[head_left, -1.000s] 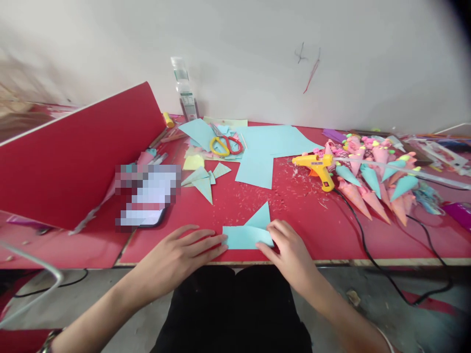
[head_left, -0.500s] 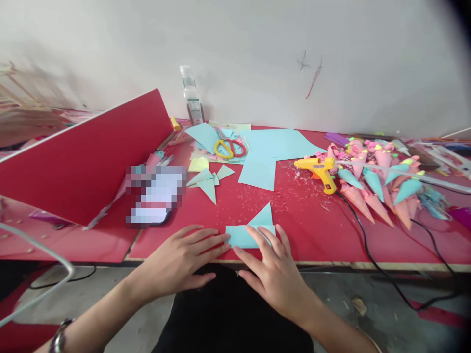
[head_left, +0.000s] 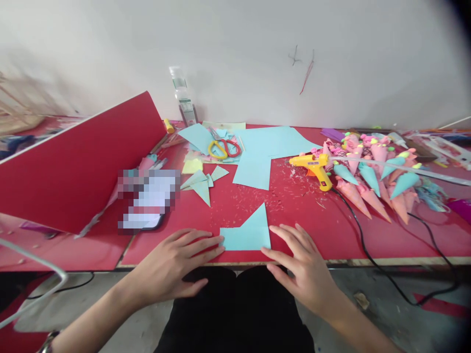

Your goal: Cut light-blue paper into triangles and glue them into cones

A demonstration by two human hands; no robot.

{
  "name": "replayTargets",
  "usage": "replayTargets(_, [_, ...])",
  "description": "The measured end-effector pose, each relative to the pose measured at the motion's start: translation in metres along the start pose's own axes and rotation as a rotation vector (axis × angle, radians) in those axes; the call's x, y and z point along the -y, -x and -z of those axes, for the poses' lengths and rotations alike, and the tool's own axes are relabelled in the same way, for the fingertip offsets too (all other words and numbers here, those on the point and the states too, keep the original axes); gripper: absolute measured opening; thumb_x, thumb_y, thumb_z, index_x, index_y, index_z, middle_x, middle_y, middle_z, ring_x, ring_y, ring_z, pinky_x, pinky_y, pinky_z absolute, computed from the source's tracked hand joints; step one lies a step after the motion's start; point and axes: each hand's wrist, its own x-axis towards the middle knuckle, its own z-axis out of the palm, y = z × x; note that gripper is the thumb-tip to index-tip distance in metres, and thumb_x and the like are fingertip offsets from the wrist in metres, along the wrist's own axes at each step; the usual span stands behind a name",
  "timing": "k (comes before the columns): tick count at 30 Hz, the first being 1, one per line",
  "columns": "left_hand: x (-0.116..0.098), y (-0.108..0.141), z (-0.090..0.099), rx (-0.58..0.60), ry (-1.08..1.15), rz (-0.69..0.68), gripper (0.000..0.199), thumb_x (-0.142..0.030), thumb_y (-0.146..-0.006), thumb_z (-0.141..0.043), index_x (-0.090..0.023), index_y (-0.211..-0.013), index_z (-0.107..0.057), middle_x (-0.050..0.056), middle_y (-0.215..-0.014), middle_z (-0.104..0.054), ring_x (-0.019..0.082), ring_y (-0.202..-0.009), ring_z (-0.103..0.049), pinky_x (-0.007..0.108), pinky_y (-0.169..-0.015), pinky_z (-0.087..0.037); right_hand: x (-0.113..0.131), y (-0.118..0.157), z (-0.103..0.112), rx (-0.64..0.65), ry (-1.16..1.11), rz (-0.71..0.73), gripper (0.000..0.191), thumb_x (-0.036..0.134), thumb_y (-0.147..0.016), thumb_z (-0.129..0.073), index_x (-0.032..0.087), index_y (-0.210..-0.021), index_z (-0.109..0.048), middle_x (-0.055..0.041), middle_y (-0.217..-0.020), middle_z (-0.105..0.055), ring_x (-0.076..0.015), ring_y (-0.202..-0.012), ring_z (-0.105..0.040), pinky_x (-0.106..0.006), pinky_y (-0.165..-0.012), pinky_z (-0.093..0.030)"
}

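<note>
A folded sheet of light blue paper [head_left: 246, 237] lies flat near the front edge of the red table, one pointed corner sticking up and away from me. My left hand [head_left: 180, 264] rests at its left end, fingers stretched out and fingertips on the paper's edge. On the other side, my right hand [head_left: 300, 260] has its fingers spread, with the index fingertip at the lower right corner. Neither hand grips anything. Beyond the paper lie small cut pale-blue pieces [head_left: 201, 186] and a larger blue sheet [head_left: 253, 169].
Scissors [head_left: 220, 148] with yellow and red handles lie on paper scraps at the back. A yellow glue gun [head_left: 315, 169] sits right, its black cord [head_left: 358, 228] trailing off the edge. Beside it are piled paper cones [head_left: 373, 179]. A phone [head_left: 154, 198] and upright red board [head_left: 91, 166] stand left.
My right hand has slid right across the folded paper to its right edge, uncovering the middle. My left hand stays at the left end. The whole view has shifted slightly.
</note>
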Motion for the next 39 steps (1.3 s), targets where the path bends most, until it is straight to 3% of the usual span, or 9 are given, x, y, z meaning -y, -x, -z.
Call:
replayTargets(5, [-0.002,0.001,0.001,-0.001,-0.007,0.005,0.056,-0.026,-0.078,-0.052,-0.028,-0.132,-0.036,0.001,-0.132,-0.047,0.023,-0.114,-0.046,0.036,-0.094,-0.037,-0.011,0.01,0.006,-0.054,0.056,0.037,0.023,0.026,-0.082,-0.053,0.027,-0.101,-0.064,-0.007,-0.122,-0.052,-0.0233,-0.113,-0.045,-0.049,-0.098,-0.033])
replayTargets(9, [-0.008,-0.001,-0.001,0.007,-0.01,0.025,0.058,-0.026,-0.077,-0.052,-0.028,-0.132,-0.034,0.001,-0.133,-0.045,0.024,-0.113,-0.045,0.038,-0.092,-0.038,-0.013,0.0,0.011,-0.089,0.002,0.053,0.017,0.022,-0.083,-0.05,0.021,-0.094,-0.063,-0.0082,-0.111,-0.057,-0.02,-0.106,-0.05,-0.046,-0.101,-0.029])
replayTargets(16, [-0.02,-0.007,0.0,-0.01,-0.006,0.033,0.06,-0.026,-0.074,-0.054,-0.028,-0.131,-0.036,0.002,-0.132,-0.046,0.025,-0.112,-0.045,0.041,-0.097,-0.033,-0.009,-0.047,0.006,0.289,-0.229,0.006,0.052,0.033,-0.08,-0.054,0.024,-0.128,-0.037,-0.0063,-0.123,-0.049,-0.0214,-0.113,-0.043,-0.042,-0.098,-0.03])
replayTargets(22, [-0.023,-0.016,0.008,-0.042,0.096,0.062,0.041,-0.033,-0.078,-0.052,-0.027,-0.118,-0.048,0.002,-0.118,-0.055,0.024,-0.102,-0.05,0.041,-0.092,-0.036,-0.022,-0.064,0.008,0.488,-0.356,-0.006,0.044,0.029,-0.078,-0.058,0.03,-0.12,-0.046,-0.0014,-0.117,-0.056,-0.0213,-0.103,-0.047,-0.036,-0.089,-0.035])
replayTargets(25, [-0.024,-0.026,0.01,-0.149,0.18,0.116,0.028,-0.032,-0.084,-0.045,-0.025,-0.11,-0.052,0.004,-0.11,-0.057,0.021,-0.097,-0.051,0.036,-0.088,-0.038,-0.024,-0.07,0.013,0.473,-0.381,-0.038,0.035,0.021,-0.08,-0.053,0.028,-0.114,-0.05,-0.0014,-0.108,-0.059,-0.0203,-0.1,-0.047,-0.034,-0.085,-0.036])
replayTargets(29, [-0.025,-0.044,0.011,-0.345,0.231,0.234,0.024,-0.026,-0.087,-0.04,-0.019,-0.107,-0.05,0.007,-0.111,-0.054,0.02,-0.103,-0.047,0.034,-0.09,-0.036,-0.025,-0.078,0.019,0.405,-0.334,0.064,0.022,0.013,-0.084,-0.046,0.024,-0.096,-0.06,-0.0013,-0.095,-0.059,-0.017,-0.092,-0.05,-0.037,-0.088,-0.033])
replayTargets(31, [-0.025,-0.054,0.012,-0.321,0.224,0.219,0.026,-0.026,-0.088,-0.038,-0.019,-0.11,-0.049,0.007,-0.113,-0.053,0.019,-0.105,-0.046,0.034,-0.091,-0.035,-0.026,-0.082,0.02,0.34,-0.311,0.089,0.022,0.01,-0.082,-0.047,0.025,-0.086,-0.063,-0.0011,-0.094,-0.056,-0.0164,-0.094,-0.05,-0.038,-0.09,-0.032])
replayTargets(35, [-0.027,-0.068,0.009,-0.18,0.094,0.218,0.031,-0.035,-0.088,-0.039,-0.023,-0.115,-0.048,0.005,-0.115,-0.052,0.022,-0.104,-0.045,0.039,-0.09,-0.033,-0.035,-0.089,0.014,0.227,-0.323,0.08,0.033,0.001,-0.076,-0.045,0.026,-0.077,-0.066,-0.0019,-0.111,-0.048,-0.0173,-0.108,-0.043,-0.037,-0.095,-0.031])
replayTargets(39, [-0.031,-0.078,0.001,-0.135,-0.054,0.269,0.028,-0.029,-0.087,-0.041,-0.022,-0.113,-0.05,0.006,-0.108,-0.054,0.023,-0.101,-0.045,0.041,-0.086,-0.034,-0.046,-0.095,0.003,0.218,-0.373,0.023,0.036,0.0,-0.076,-0.038,0.023,-0.069,-0.066,-0.0037,-0.11,-0.048,-0.0177,-0.107,-0.044,-0.036,-0.094,-0.034])
